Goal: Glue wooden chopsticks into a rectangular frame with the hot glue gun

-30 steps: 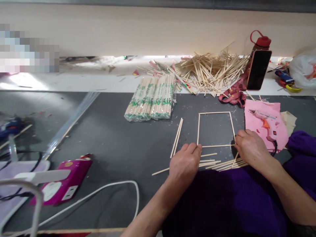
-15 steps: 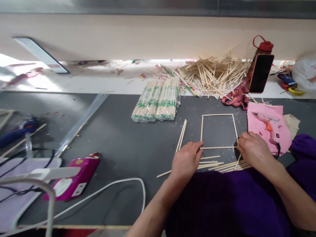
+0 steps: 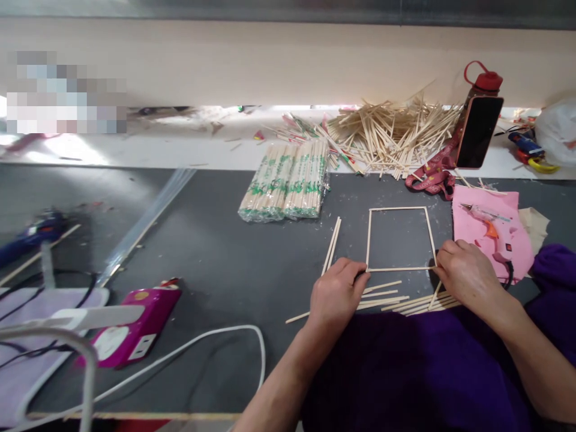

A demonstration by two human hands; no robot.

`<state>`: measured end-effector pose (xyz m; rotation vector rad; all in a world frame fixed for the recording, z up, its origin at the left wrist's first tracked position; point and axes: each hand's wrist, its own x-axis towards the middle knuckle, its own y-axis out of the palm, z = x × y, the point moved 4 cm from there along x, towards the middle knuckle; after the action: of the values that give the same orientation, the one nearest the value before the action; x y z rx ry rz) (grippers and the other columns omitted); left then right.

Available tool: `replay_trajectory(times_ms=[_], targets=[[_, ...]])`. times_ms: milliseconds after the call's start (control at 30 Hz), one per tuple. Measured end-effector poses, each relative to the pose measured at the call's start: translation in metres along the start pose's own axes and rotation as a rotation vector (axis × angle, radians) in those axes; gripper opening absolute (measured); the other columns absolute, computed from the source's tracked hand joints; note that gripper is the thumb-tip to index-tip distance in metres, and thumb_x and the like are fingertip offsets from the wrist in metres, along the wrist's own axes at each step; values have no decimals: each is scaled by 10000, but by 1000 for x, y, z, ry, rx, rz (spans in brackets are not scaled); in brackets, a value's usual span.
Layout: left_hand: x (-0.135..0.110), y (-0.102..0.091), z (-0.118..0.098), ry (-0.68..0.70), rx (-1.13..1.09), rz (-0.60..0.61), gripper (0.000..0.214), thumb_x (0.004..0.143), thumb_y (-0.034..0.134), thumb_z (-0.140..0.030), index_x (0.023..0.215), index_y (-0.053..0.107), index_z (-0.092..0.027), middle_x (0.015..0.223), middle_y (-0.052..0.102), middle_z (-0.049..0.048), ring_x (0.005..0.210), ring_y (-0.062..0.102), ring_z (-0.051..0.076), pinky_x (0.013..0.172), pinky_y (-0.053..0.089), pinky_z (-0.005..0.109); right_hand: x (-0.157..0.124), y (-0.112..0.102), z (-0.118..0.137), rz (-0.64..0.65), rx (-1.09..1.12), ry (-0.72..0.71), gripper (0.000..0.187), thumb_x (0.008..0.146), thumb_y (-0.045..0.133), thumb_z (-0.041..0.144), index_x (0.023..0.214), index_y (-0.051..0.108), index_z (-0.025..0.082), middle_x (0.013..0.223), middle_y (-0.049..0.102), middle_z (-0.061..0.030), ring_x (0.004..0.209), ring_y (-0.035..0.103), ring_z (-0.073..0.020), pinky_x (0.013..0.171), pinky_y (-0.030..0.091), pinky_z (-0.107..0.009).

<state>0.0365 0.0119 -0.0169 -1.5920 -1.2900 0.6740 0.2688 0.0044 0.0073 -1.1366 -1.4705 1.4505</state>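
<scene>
A four-sided frame of thin wooden sticks [image 3: 398,209] lies on the dark grey table. My left hand [image 3: 337,293] pinches its near left corner between thumb and fingers. At the near right corner, my right hand [image 3: 468,273] is closed on the same frame, its fingertips partly hidden. Loose sticks [image 3: 418,305] lie just below the frame, partly under my hands and against the purple clothing. Two more sticks [image 3: 332,246] lean up to the left of the frame. On a pink cloth [image 3: 465,240] to the right rests a pink glue gun [image 3: 497,235].
Wrapped chopstick packs [image 3: 285,180] lie behind my left hand, with a heap of loose sticks [image 3: 391,135] further back. A phone [image 3: 480,133] leans on a red-capped bottle [image 3: 488,80]. At left are clear glue sticks [image 3: 146,225], a magenta power strip [image 3: 150,318] and a white cable [image 3: 202,336].
Both hands stay at the frame's near corners. My left fingers have shifted very slightly at their corner. The whole view has moved a little; nothing is let go.
</scene>
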Motion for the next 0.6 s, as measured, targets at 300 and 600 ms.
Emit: replay_trajectory(times_ms=[300, 600], targets=[[2, 0, 0, -98, -1, 37, 218, 884, 534, -290, 811, 726, -216, 786, 693, 22, 732, 642, 142, 661, 453, 232, -1, -1, 1, -13, -4, -1, 121, 838, 591, 201, 756, 665, 154, 807, 604, -75, 781, 509, -210, 687, 313, -328], [6, 0, -1, -198, -68, 59, 135, 832, 606, -238, 752, 711, -208, 718, 677, -6, 676, 622, 125, 659, 429, 227, 0, 5, 2, -100, -6, -16, 162, 835, 555, 133, 715, 665, 138, 755, 593, -77, 736, 485, -196, 664, 298, -332]])
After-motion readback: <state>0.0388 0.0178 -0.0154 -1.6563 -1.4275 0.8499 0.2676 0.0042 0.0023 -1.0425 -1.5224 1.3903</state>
